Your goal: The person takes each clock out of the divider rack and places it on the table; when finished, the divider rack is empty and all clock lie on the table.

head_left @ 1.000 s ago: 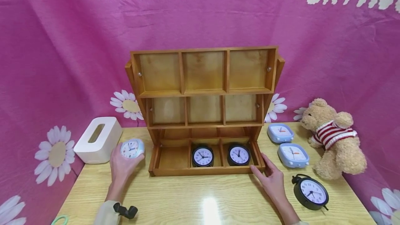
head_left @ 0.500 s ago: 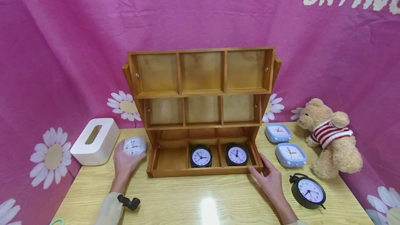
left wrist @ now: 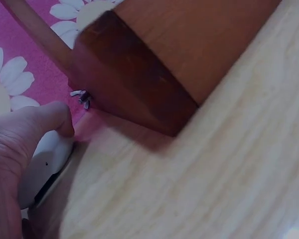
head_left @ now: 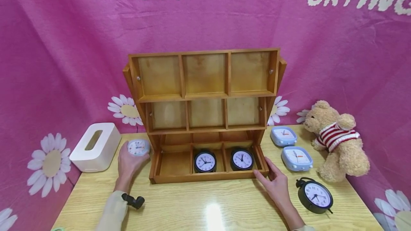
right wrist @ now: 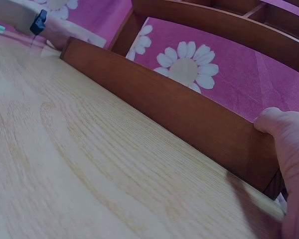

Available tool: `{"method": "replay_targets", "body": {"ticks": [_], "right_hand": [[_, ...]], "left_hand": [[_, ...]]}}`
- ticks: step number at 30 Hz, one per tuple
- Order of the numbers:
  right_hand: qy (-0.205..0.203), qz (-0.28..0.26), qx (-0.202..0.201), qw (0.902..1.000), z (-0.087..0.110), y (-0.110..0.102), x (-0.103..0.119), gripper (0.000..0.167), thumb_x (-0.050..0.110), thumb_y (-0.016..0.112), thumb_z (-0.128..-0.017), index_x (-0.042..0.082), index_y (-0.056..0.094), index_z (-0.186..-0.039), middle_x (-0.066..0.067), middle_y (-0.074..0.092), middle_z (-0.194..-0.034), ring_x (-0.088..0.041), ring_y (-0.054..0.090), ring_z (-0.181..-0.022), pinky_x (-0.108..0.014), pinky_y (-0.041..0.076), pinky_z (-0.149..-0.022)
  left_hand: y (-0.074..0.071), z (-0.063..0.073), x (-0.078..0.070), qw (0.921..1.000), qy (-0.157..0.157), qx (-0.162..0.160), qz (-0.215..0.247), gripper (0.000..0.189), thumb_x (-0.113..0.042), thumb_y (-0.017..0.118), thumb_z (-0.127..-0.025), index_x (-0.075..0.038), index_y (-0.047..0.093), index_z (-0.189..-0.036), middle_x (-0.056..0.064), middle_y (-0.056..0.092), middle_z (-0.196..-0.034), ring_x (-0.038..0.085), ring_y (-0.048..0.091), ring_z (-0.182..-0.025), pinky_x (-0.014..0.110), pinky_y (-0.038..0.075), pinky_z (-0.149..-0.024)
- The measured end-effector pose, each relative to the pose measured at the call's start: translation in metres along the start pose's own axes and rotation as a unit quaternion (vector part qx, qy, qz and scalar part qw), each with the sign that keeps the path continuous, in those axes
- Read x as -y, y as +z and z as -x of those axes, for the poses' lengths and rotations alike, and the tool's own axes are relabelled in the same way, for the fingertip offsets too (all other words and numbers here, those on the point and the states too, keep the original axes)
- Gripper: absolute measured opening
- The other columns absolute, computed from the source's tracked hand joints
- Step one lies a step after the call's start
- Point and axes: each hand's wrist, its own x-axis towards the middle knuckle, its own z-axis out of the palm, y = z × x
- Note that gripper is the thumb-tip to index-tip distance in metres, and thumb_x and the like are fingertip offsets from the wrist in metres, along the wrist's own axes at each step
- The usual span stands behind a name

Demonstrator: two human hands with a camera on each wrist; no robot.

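On the left of the head view, my left hand (head_left: 127,163) grips a pale blue alarm clock (head_left: 138,147) with a white dial, close beside the wooden display shelf (head_left: 205,178). In the left wrist view the clock (left wrist: 47,167) is held low, at or just above the table; any gap is unclear. My right hand (head_left: 276,184) holds the front right corner of the shelf's bottom tier, thumb on the front edge and fingers along the side. Two round black alarm clocks, one in the middle compartment (head_left: 205,162) and one in the right compartment (head_left: 242,159), sit in that tier.
A white tissue box (head_left: 96,149) stands at the left. To the right are two light blue alarm clocks (head_left: 284,136) (head_left: 297,159), a black alarm clock (head_left: 315,195) and a teddy bear (head_left: 337,142) in a striped sweater. Pink cloth hangs behind the table.
My left hand and its clock have moved slightly back and lower, nearer the shelf's left side. The whole head view has shifted a little. The right hand stays on the shelf corner.
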Motion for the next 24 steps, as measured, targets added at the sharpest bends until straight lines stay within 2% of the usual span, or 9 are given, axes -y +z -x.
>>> {"method": "replay_targets", "body": {"ticks": [4,6,11,14,18,20,22,24], "right_hand": [[-0.002,-0.007,0.001,1.0,-0.001,0.001,-0.001,0.068,0.001,0.083,-0.087,-0.006,0.053,-0.148,-0.029,0.055,-0.146,0.004,0.059,-0.113,-0.01,0.049,-0.093],[-0.003,-0.009,0.0,1.0,-0.001,0.001,-0.002,0.068,0.0,0.083,-0.087,-0.007,0.053,-0.148,-0.029,0.055,-0.146,0.004,0.059,-0.113,-0.01,0.05,-0.093],[-0.008,-0.004,0.002,1.0,-0.001,0.002,-0.002,0.068,0.001,0.083,-0.087,-0.008,0.053,-0.148,-0.031,0.054,-0.146,0.001,0.059,-0.115,-0.01,0.049,-0.093],[-0.007,-0.006,0.001,1.0,-0.001,0.002,-0.003,0.068,0.0,0.083,-0.087,-0.008,0.053,-0.147,-0.031,0.054,-0.147,0.002,0.059,-0.115,-0.01,0.049,-0.093],[-0.009,-0.011,0.002,0.9999,-0.001,0.002,-0.004,0.068,-0.001,0.083,-0.087,-0.008,0.053,-0.147,-0.03,0.054,-0.147,0.008,0.057,-0.112,-0.01,0.049,-0.094],[-0.011,-0.012,0.002,0.9999,-0.001,0.002,-0.004,0.068,-0.002,0.083,-0.087,-0.009,0.053,-0.147,-0.03,0.054,-0.147,0.008,0.057,-0.113,-0.011,0.049,-0.094],[-0.01,-0.007,0.0,0.9999,-0.001,0.001,-0.004,0.068,-0.001,0.083,-0.087,-0.008,0.053,-0.147,-0.029,0.055,-0.147,0.004,0.058,-0.116,-0.011,0.048,-0.094],[-0.011,-0.001,0.001,0.9999,-0.001,0.001,-0.003,0.068,0.0,0.083,-0.087,-0.007,0.053,-0.147,-0.029,0.055,-0.147,-0.008,0.06,-0.121,-0.01,0.048,-0.094]], "left_hand": [[-0.003,-0.002,-0.001,0.9999,0.003,0.005,-0.011,0.111,-0.023,0.086,-0.07,0.007,0.027,-0.159,0.03,0.036,-0.158,0.046,0.04,-0.141,0.06,0.038,-0.115],[-0.004,-0.002,0.0,1.0,-0.001,0.004,-0.009,0.109,-0.022,0.086,-0.07,0.005,0.028,-0.158,0.029,0.039,-0.154,0.045,0.043,-0.137,0.06,0.041,-0.112],[-0.004,-0.001,0.002,0.9999,0.0,-0.01,-0.002,0.094,-0.022,0.087,-0.069,0.003,0.041,-0.147,0.024,0.051,-0.131,0.042,0.052,-0.118,0.06,0.048,-0.097],[-0.004,0.0,0.003,0.9998,0.005,-0.018,-0.002,0.094,-0.026,0.089,-0.07,0.003,0.042,-0.147,0.025,0.052,-0.133,0.044,0.053,-0.121,0.061,0.048,-0.099],[-0.006,0.004,0.005,0.9998,0.004,-0.018,0.011,0.104,-0.031,0.091,-0.072,0.002,0.037,-0.154,0.025,0.051,-0.139,0.044,0.051,-0.127,0.063,0.047,-0.105],[-0.008,0.006,0.005,0.9996,0.004,-0.017,0.023,0.101,-0.033,0.093,-0.072,0.0,0.04,-0.151,0.024,0.054,-0.133,0.042,0.054,-0.123,0.061,0.047,-0.104],[-0.01,0.008,0.004,0.9994,0.004,-0.017,0.03,0.103,-0.035,0.093,-0.073,0.0,0.039,-0.153,0.023,0.055,-0.135,0.041,0.053,-0.124,0.06,0.047,-0.105],[-0.013,0.011,0.003,0.9993,0.006,-0.015,0.035,0.104,-0.036,0.093,-0.074,0.0,0.038,-0.155,0.024,0.055,-0.138,0.04,0.053,-0.127,0.059,0.045,-0.108]]}}
